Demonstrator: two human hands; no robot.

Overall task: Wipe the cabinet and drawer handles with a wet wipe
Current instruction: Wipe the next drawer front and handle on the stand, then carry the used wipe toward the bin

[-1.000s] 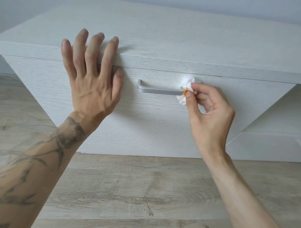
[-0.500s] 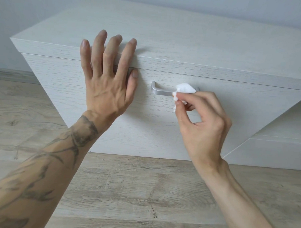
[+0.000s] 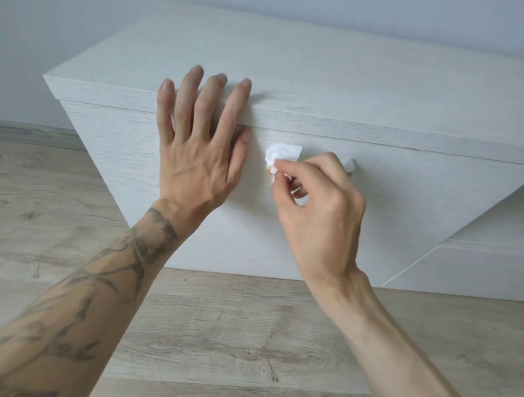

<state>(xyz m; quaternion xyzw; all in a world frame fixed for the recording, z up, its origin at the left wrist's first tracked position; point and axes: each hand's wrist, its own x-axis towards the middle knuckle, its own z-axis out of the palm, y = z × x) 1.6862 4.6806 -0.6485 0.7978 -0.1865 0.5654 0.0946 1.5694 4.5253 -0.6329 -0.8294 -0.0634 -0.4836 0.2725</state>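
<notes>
While the left hand (image 3: 197, 154) is lying flat, fingers spread, against the drawer front (image 3: 403, 203), the right hand (image 3: 319, 212) is pinching a crumpled wet wipe (image 3: 281, 156) at the drawer handle (image 3: 350, 165), of which only the right end is showing.

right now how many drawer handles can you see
1. A metal handle on the drawer front, mostly covered by the right hand and the wet wipe; only its right end shows. Others may lie out of frame.
</notes>
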